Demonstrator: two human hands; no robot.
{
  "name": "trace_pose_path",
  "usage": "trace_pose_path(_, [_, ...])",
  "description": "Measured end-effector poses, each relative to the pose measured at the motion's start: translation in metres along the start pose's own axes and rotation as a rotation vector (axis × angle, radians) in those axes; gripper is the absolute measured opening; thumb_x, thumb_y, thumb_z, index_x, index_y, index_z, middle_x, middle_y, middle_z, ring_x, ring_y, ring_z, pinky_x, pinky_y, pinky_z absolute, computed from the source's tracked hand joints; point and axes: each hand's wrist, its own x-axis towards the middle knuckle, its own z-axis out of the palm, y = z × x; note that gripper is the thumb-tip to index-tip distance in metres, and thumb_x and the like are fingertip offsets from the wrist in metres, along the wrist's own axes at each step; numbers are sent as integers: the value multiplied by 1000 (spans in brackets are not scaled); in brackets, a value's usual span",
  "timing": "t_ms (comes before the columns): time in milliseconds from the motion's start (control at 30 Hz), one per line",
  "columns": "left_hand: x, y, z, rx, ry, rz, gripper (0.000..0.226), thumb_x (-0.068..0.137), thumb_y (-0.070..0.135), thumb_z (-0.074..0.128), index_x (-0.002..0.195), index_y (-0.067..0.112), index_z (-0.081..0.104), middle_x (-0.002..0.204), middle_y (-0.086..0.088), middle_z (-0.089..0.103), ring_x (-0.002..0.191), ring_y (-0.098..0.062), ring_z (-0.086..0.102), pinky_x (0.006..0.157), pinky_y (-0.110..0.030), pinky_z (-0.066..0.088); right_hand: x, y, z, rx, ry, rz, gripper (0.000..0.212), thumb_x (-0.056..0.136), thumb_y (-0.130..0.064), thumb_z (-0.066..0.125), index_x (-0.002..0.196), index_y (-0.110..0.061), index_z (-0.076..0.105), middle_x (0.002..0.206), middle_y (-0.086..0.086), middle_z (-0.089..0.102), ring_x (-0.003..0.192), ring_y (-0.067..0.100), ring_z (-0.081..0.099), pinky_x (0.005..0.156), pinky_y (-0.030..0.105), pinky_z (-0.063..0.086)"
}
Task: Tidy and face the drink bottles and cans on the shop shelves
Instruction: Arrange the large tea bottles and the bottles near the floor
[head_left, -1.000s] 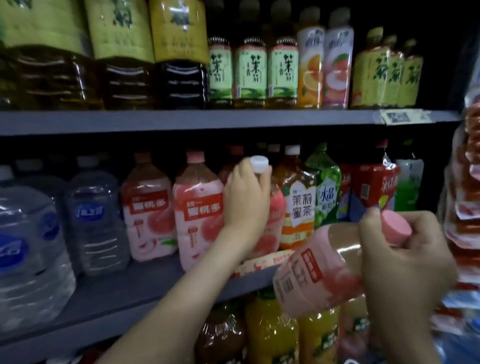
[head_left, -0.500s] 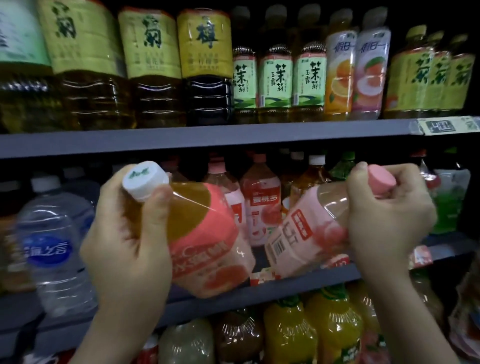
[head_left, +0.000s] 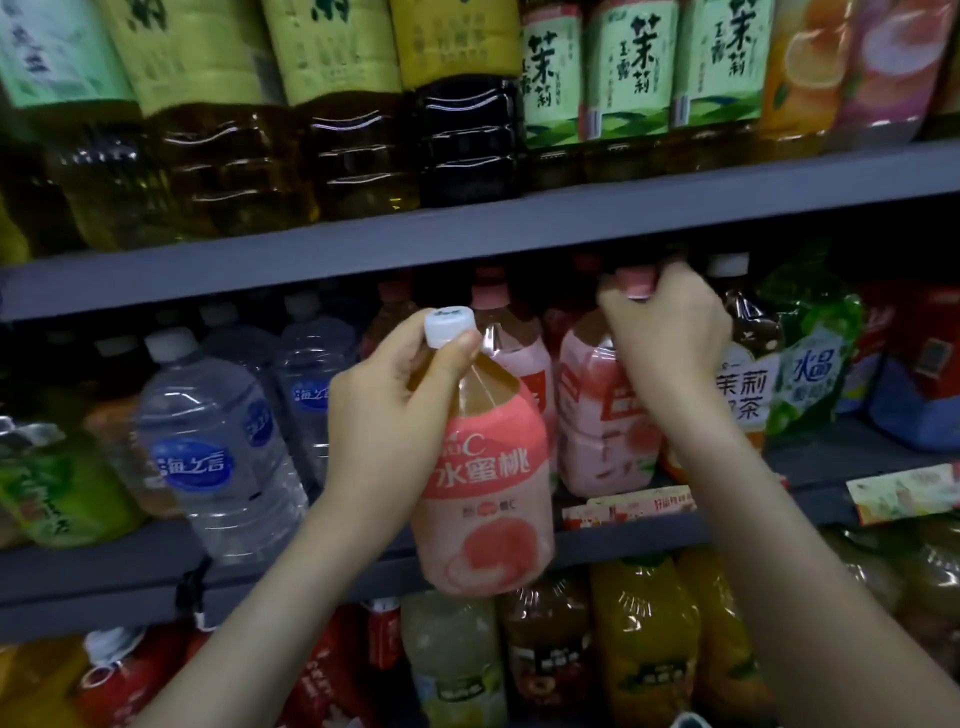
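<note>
On my feed, the left end of the middle shelf (head_left: 130, 571) carries a green-labelled bottle (head_left: 57, 493). Just beside it, clear water bottles (head_left: 208, 457) with blue oval labels stand in rows running back from the front edge.

Moving right, I see the left hand (head_left: 384, 415) with its fingers and thumb wrapped round the neck of a peach drink bottle (head_left: 488, 493), right under its white cap (head_left: 449, 325). That bottle is off the shelf. It hangs roughly upright in front of the shelf's front edge, near the middle of its length, with the label facing me. Its base sits lower than that edge and overlaps the bottles on the shelf below. Behind it stands another pink-capped bottle (head_left: 514, 364).

Just to the right, the right hand (head_left: 670, 332) reaches in under the upper shelf (head_left: 467, 234). Its fingers are curled tight over the pink cap of a pink-labelled bottle (head_left: 608, 415), which sits at the front edge of the middle shelf, above a paper price strip (head_left: 628, 506). The two held bottles are close, but I cannot tell whether they touch.

Right of that hand stand a jasmine tea bottle (head_left: 743, 395), a green-wrapped bottle (head_left: 815, 384) and red packs (head_left: 924, 353) towards the shelf's right end. The upper shelf holds tea bottles (head_left: 634, 67) with green and yellow labels, and the lowest row shows orange bottles (head_left: 644, 639).
</note>
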Motion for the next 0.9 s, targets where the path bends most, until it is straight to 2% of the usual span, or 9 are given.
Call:
trace_pose_path(100, [9, 14, 13, 10, -30, -53, 10, 91, 35, 56, 91, 36, 66, 68, 6, 65, 60, -7, 60, 57, -26, 46, 1, -7, 2, -66, -202, -8, 43, 89, -40, 58, 102, 1, 60, 107, 24, 63, 103, 40, 57, 75, 36, 42])
trace_pose_path(200, [17, 30, 23, 43, -58, -90, 10, 90, 34, 56, 95, 38, 65, 72, 9, 66, 62, 1, 59, 57, -17, 45, -1, -5, -4, -40, -353, 35, 36, 90, -33, 59, 102, 1, 58, 104, 20, 61, 103, 35, 56, 75, 34, 41])
trace_pose_path(300, [20, 55, 24, 66, -117, -143, 10, 92, 31, 56, 95, 38, 63, 77, 12, 67, 68, 5, 60, 61, -9, 41, -18, -4, -36, 315, -451, 124, 30, 90, -29, 61, 115, -13, 54, 100, 3, 59, 100, 22, 59, 73, 22, 40])
trace_pose_path(400, [18, 86, 13, 44, -183, -238, 11, 92, 31, 57, 99, 31, 65, 79, 14, 69, 75, 4, 62, 67, -16, 47, -45, -12, -86, 783, -869, 330, 45, 90, -38, 59, 133, -32, 47, 124, -12, 56, 116, 5, 55, 94, 23, 47])
trace_pose_path(467, [21, 113, 2, 8, -233, -356, 12, 91, 31, 58, 99, 28, 67, 82, 12, 71, 79, -1, 66, 71, -23, 52, -52, -23, -118, 881, -1102, 416, 65, 74, -42, 74, 131, -41, 43, 131, -12, 53, 116, 6, 57, 90, 25, 51])
trace_pose_path(500, [24, 126, -5, -17, -245, -411, 13, 91, 31, 58, 99, 27, 68, 84, 11, 72, 79, -2, 66, 72, -24, 53, -53, -33, -132, 853, -1161, 439, 72, 68, -36, 80, 128, -44, 40, 129, -7, 55, 111, 8, 61, 85, 25, 52])
trace_pose_path(633, [53, 183, -42, -125, -284, -578, 12, 91, 26, 60, 97, 23, 70, 84, 12, 73, 81, -1, 68, 73, -20, 53, -47, -98, -175, 725, -1091, 504, 71, 69, -21, 82, 123, -40, 41, 115, -1, 62, 95, 10, 67, 78, 27, 56])
trace_pose_path(767, [89, 232, -99, -262, -345, -737, 18, 89, 24, 62, 106, 22, 69, 97, 1, 73, 92, -15, 69, 81, -32, 55, -32, -170, -210, 754, -1069, 515, 62, 69, -20, 81, 118, -37, 46, 110, -3, 64, 91, 9, 68, 72, 23, 55])
trace_pose_path(900, [110, 253, -183, -259, -578, -859, 50, 75, 44, 72, 121, 29, 59, 120, 5, 64, 107, -8, 62, 90, -28, 50, -33, -242, -227, 789, -1093, 591, 74, 62, -30, 86, 124, -27, 46, 113, 7, 65, 96, 19, 69, 81, 38, 57])
